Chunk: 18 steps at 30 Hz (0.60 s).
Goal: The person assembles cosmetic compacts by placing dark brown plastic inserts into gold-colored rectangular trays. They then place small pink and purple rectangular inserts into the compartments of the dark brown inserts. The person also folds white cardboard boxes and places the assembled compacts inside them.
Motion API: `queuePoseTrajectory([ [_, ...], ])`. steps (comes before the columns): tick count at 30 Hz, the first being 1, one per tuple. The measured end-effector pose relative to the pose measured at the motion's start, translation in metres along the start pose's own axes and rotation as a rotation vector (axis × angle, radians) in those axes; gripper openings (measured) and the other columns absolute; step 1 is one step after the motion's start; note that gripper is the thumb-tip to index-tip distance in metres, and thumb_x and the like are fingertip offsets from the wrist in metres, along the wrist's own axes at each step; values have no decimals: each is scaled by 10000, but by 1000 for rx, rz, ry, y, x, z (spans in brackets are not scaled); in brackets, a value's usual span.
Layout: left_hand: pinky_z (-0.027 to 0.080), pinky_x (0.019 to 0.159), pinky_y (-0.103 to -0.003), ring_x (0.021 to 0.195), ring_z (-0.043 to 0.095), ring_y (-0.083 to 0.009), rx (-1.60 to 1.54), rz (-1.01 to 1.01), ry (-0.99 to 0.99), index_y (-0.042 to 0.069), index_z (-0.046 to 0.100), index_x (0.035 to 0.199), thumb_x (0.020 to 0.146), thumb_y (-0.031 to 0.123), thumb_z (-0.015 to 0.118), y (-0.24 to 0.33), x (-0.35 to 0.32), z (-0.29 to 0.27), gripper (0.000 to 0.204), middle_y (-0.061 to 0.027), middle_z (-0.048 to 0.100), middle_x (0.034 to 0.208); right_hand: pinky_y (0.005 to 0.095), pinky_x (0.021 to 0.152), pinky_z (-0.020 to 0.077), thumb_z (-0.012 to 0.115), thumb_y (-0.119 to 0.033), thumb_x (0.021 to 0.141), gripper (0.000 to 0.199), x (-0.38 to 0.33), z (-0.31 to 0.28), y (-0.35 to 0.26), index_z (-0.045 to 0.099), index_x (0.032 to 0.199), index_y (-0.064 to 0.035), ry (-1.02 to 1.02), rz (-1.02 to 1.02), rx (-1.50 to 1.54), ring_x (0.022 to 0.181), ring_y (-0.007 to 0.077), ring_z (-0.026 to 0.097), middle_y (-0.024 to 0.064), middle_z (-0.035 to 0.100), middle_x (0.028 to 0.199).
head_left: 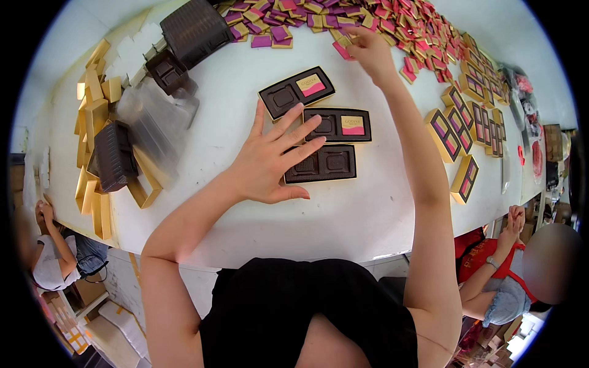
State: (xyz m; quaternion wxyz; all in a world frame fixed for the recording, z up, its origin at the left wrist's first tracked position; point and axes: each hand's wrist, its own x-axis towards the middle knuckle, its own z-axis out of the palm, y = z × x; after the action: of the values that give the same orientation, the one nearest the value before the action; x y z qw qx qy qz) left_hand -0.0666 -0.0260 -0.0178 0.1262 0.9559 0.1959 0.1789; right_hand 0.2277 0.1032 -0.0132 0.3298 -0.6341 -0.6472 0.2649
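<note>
My left hand (268, 158) is open, fingers spread across the left ends of three gold-edged boxes with dark brown trays. The top box (281, 98) lies tilted and has a pink-and-gold wrapped chocolate square (310, 84) in its right compartment. Just below it, the middle box (331, 113) also holds one such square (353, 126) on the right. Both compartments of the bottom box (325, 164) look bare, though my fingers partly cover its left side. Farther out, my right hand (373, 56) is closed in a pinch on a pink wrapped chocolate square (341, 51) at the pile's edge.
A pile of pink and purple wrapped squares (392, 27) spans the far side. Filled boxes (457, 126) stand at right. Gold box sleeves (95, 119), stacked brown trays (193, 34) and clear plastic covers (150, 122) lie at left. Two people sit at the sides.
</note>
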Motion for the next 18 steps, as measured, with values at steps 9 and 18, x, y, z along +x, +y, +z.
queuePoseTrajectory([
  [9,70,1069,-790,1480,277,-381,182,-188,141,46,451,1452,788,611,702,13,8,22,908,-181,361,1560,262,764,551,690,-75,914,100,-155,-3,-69,670,944,18,204,-6,317,775,117,650,50,712,867],
  [18,97,1087,-765,1464,317,-364,176,-165,180,-20,468,1415,808,563,720,19,15,30,879,-182,388,1542,318,680,544,722,34,804,124,-176,4,-60,709,904,-40,179,-599,-344,829,217,639,28,683,819],
])
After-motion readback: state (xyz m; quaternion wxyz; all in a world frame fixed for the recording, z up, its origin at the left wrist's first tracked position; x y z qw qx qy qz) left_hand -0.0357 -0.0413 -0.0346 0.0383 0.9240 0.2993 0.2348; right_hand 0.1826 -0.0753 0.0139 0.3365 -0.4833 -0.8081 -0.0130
